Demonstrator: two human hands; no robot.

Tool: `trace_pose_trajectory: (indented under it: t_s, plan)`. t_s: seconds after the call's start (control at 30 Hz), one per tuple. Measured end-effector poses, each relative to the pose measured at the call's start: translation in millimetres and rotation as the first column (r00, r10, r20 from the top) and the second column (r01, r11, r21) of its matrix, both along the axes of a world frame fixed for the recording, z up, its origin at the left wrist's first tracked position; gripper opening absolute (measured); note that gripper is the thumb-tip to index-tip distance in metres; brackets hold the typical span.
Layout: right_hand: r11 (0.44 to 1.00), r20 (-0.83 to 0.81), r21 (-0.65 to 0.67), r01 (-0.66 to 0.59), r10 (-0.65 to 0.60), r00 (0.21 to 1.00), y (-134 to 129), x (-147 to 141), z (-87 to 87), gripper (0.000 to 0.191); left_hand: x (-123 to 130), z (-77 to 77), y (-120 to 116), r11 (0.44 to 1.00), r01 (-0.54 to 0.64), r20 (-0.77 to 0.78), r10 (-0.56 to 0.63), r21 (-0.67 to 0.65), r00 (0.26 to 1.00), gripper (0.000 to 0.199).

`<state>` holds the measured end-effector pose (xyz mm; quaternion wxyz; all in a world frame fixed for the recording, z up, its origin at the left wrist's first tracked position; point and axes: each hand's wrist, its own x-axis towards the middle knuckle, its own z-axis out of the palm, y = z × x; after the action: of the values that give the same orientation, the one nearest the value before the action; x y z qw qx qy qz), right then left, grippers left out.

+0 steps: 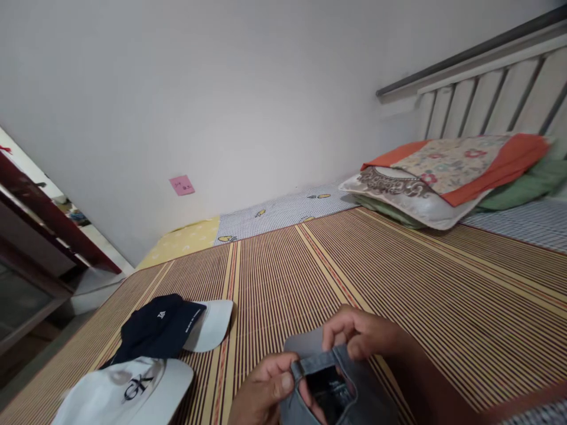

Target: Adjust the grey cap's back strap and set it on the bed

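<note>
A grey baseball cap [367, 389] is held low over the striped mat, its back opening and strap turned up toward me. My left hand [266, 386] pinches the strap near its metal buckle, thumb on top and some fingers inside the opening. On the other side, my right hand [354, 333] grips the strap's right end between thumb and fingers. The cap's brim [305, 342] points away from me. To the left lie a navy cap [153, 324] with a white brim and a white cap [119, 392] with dark "GK" letters.
A striped bamboo mat [274, 283] covers the bed, with checked and yellow sheet [190, 239] along the wall. Stacked pillows [460, 171] lie at the right, by a white radiator [491, 97]. A pink note [182, 185] is stuck on the wall. A doorway opens at far left.
</note>
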<state>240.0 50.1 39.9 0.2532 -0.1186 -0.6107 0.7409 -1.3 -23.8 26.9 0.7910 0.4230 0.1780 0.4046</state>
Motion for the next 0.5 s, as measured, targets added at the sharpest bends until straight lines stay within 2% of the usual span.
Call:
trace_pose_trajectory:
  t_s: [0.1, 0.17, 0.33, 0.5]
  plan:
    - [0.99, 0.073, -0.055, -0.13, 0.134, 0.988, -5.4, -11.7, 4.7, 0.046, -0.4, -2.6, 1.2, 1.0, -0.009, -0.027, 0.009, -0.017, 1.0, 0.034]
    - [0.985, 0.042, -0.091, -0.147, 0.151, 0.988, -7.9, -18.0, 4.0, 0.046, -1.6, -3.8, 2.0, 0.999, -0.019, -0.045, 0.018, -0.031, 0.999, 0.033]
    - [0.997, -0.029, -0.05, -0.052, 0.051, 0.998, -2.9, -10.3, 0.2, 0.046, -10.7, -8.5, 4.4, 0.999, 0.019, 0.004, -0.019, -0.049, 1.0, 0.031]
    - [0.986, -0.248, -0.108, 0.124, -0.148, 0.957, 0.1, 8.6, -3.0, 0.043, -23.9, -6.7, 7.8, 0.997, -0.078, -0.02, 0.077, -0.016, 0.997, 0.033]
